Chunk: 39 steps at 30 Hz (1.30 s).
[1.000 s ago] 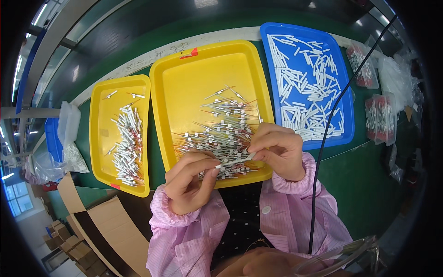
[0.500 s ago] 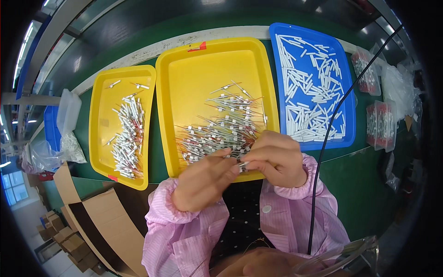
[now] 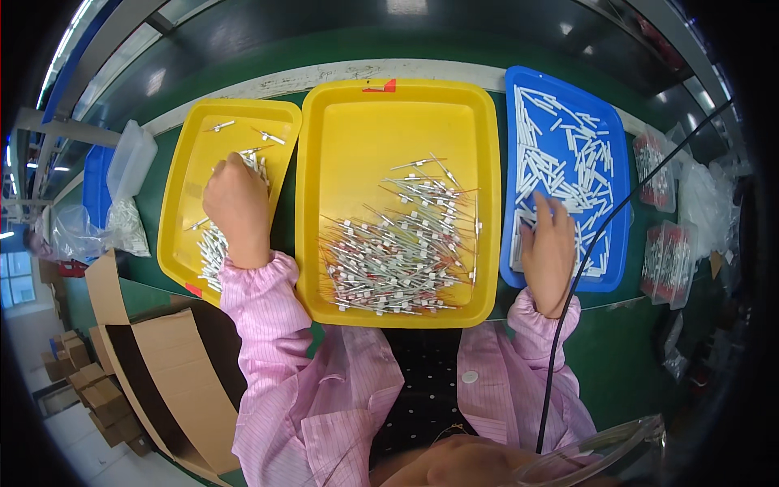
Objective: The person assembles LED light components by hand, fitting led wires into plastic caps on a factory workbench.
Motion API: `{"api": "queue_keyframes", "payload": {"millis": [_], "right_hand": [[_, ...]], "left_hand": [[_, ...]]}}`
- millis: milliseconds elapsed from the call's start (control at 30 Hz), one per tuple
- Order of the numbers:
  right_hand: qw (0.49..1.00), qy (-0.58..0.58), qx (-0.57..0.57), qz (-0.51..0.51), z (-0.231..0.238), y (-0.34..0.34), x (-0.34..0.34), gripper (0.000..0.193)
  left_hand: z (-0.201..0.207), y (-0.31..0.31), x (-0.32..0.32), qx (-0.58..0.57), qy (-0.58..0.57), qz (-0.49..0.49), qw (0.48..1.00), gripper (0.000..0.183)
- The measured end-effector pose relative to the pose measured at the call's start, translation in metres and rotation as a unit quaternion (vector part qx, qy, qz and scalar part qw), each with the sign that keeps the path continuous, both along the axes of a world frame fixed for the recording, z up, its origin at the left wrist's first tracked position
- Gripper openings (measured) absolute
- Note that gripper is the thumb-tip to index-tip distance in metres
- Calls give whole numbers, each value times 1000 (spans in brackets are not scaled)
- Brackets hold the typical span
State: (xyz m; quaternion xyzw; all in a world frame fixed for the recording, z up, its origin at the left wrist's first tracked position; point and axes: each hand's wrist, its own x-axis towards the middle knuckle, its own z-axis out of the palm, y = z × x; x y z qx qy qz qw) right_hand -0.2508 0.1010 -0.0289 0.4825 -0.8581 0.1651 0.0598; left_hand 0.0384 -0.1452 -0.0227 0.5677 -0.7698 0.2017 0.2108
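My left hand [image 3: 236,209] is over the left yellow tray [image 3: 180,219], its fingers curled down at the pile of white tubes with wire leads [image 3: 213,252]. What those fingertips hold, if anything, is hidden. Over the blue tray [image 3: 623,170], my right hand [image 3: 549,253] has its fingers spread above loose white tubes [image 3: 545,172], with nothing seen in its grasp. Between the hands, the large yellow tray [image 3: 381,130] bears a heap of thin wire-leaded parts [image 3: 398,252] with small white blocks on them.
A black cable [image 3: 604,223] runs slantwise past my right wrist. Clear boxes of red-leaded parts [image 3: 667,264] and a plastic bag [image 3: 704,191] are at the far right. An open cardboard box [image 3: 174,365] stands at lower left; a clear bin [image 3: 134,158] is behind it.
My hands, together over the middle tray's near edge with a small white part, have moved apart. The left went to the left yellow tray, the right to the blue tray, its fingers now spread.
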Motion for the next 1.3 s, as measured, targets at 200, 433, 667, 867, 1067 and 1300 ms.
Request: {"api": "queue_keyframes", "payload": {"millis": [200,433,667,867,1067,1300], "right_hand": [[998,-58,8,-16,-20,-3,-13,16],[998,34,-58,21,-18,-4,-18,12],[952,-205,-222,-39,-5,-3,6,8],[815,-468,-285,189,5,-8,35,8],[687,-625,-259,263,18,-12,44,12],[699,-602,-247,298,21,-11,47,12]], "left_hand": [[9,42,-50,46,-17,-242,969,8],[-19,68,-96,111,-108,-533,832,8],[-8,63,-90,160,-100,-517,835,12],[30,98,-67,229,224,-562,762,24],[41,115,-54,244,345,-580,696,26],[36,118,-49,219,355,-606,677,30]]}}
